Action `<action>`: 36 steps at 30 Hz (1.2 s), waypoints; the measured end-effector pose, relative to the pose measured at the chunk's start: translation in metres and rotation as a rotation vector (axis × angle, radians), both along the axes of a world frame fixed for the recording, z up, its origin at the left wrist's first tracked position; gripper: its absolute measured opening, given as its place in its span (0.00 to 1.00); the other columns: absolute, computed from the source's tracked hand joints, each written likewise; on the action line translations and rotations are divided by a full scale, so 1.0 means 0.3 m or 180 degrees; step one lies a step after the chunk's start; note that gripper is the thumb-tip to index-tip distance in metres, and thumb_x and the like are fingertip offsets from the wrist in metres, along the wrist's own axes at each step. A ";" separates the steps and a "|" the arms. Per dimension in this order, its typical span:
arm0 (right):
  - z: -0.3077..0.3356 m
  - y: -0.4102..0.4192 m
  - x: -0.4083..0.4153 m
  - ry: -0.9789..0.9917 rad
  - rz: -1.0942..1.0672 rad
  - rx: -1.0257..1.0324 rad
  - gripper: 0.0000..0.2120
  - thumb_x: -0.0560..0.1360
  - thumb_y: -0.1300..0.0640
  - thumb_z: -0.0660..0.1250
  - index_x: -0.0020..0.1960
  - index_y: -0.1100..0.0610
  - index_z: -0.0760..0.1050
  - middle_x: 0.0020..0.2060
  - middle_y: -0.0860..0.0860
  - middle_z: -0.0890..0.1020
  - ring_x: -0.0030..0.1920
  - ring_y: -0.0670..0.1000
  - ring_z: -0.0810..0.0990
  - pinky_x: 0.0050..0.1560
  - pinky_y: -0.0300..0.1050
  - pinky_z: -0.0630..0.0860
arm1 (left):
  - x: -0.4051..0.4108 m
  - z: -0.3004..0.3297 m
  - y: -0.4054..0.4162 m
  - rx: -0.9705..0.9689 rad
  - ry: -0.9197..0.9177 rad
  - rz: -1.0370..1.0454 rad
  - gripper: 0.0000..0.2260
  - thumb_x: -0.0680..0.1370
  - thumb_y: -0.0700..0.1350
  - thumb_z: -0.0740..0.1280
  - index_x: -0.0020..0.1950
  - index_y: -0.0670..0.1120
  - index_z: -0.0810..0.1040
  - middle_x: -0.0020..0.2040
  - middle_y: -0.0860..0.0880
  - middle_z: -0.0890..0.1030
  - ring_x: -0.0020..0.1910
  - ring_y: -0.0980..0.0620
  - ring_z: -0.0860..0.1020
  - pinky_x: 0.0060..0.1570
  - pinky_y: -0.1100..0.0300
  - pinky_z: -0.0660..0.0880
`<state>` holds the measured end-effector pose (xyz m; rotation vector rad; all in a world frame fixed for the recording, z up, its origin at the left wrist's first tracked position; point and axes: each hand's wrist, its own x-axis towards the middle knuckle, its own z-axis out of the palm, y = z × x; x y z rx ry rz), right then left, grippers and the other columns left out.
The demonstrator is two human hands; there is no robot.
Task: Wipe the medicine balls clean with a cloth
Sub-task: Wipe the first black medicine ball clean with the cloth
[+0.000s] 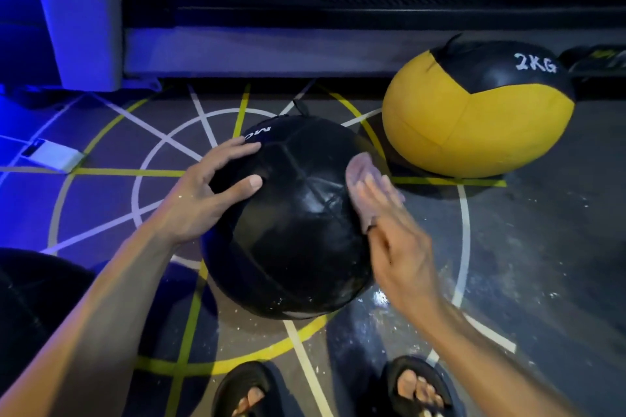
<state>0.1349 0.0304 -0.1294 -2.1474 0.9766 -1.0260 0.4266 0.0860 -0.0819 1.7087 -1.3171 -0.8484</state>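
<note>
A large black medicine ball (298, 223) sits on the floor in the middle of the head view. My left hand (206, 193) rests on its upper left side, fingers spread and thumb across the top. My right hand (396, 230) presses a pale pinkish cloth (360, 186) flat against the ball's right side, fingers straight and blurred by motion. A yellow and black medicine ball (474, 115) marked 2KG stands apart on the floor at the upper right.
The floor (508, 247) carries yellow and white painted lines and pale specks. My sandalled feet (415, 389) are near the bottom edge. A white flat object (54, 154) lies at the left. A low ledge and pillar (84, 10) run along the back. Dark gear (596, 57) sits far right.
</note>
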 end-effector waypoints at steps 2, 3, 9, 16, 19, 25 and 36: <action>-0.015 0.093 0.021 0.0128 0.0244 -0.0236 0.22 0.82 0.65 0.57 0.76 0.61 0.68 0.77 0.56 0.68 0.80 0.57 0.62 0.78 0.62 0.62 | 0.013 -0.009 -0.002 -0.0006 0.0018 -0.0022 0.21 0.76 0.56 0.73 0.70 0.64 0.76 0.76 0.64 0.68 0.74 0.68 0.64 0.64 0.72 0.67; -0.028 0.145 0.024 0.0319 0.0496 -0.0440 0.22 0.82 0.66 0.58 0.76 0.61 0.68 0.77 0.55 0.69 0.80 0.57 0.61 0.79 0.60 0.60 | 0.025 -0.015 0.004 0.0023 0.0059 -0.0015 0.22 0.76 0.59 0.74 0.70 0.64 0.76 0.76 0.65 0.68 0.75 0.67 0.64 0.68 0.66 0.67; -0.063 0.117 -0.013 0.0542 0.0778 -0.0999 0.19 0.85 0.61 0.59 0.75 0.56 0.70 0.75 0.51 0.72 0.78 0.54 0.66 0.78 0.55 0.64 | 0.040 -0.044 0.075 -0.0109 0.0042 0.0032 0.28 0.72 0.62 0.72 0.71 0.60 0.76 0.76 0.64 0.68 0.76 0.65 0.64 0.75 0.52 0.62; -0.008 -0.081 0.009 -0.0407 -0.0687 0.1164 0.23 0.84 0.64 0.59 0.76 0.48 0.70 0.60 0.46 0.84 0.43 0.35 0.81 0.43 0.36 0.78 | 0.034 -0.051 0.058 -0.0134 0.0242 0.0156 0.28 0.71 0.62 0.71 0.71 0.61 0.76 0.75 0.64 0.69 0.75 0.66 0.65 0.71 0.54 0.65; 0.000 -0.056 0.013 -0.0345 -0.0798 0.1113 0.22 0.85 0.62 0.60 0.76 0.46 0.69 0.53 0.48 0.85 0.39 0.41 0.82 0.39 0.39 0.79 | 0.029 -0.052 0.062 -0.0141 0.0354 0.0249 0.28 0.69 0.62 0.72 0.69 0.62 0.77 0.75 0.65 0.70 0.74 0.67 0.66 0.69 0.56 0.67; -0.038 0.069 -0.006 -0.0012 0.0466 -0.0045 0.21 0.84 0.61 0.59 0.76 0.57 0.67 0.77 0.50 0.68 0.78 0.53 0.66 0.76 0.54 0.67 | 0.061 -0.064 0.135 -0.0057 0.0479 0.0233 0.31 0.67 0.65 0.75 0.70 0.64 0.77 0.77 0.63 0.68 0.77 0.61 0.65 0.68 0.52 0.68; 0.101 0.116 0.187 0.0548 0.1118 -0.0852 0.19 0.82 0.62 0.62 0.72 0.59 0.74 0.72 0.54 0.75 0.77 0.53 0.68 0.78 0.53 0.64 | -0.008 -0.057 0.184 -0.0197 0.0264 0.0272 0.25 0.75 0.49 0.77 0.71 0.54 0.75 0.77 0.61 0.68 0.76 0.65 0.63 0.60 0.74 0.71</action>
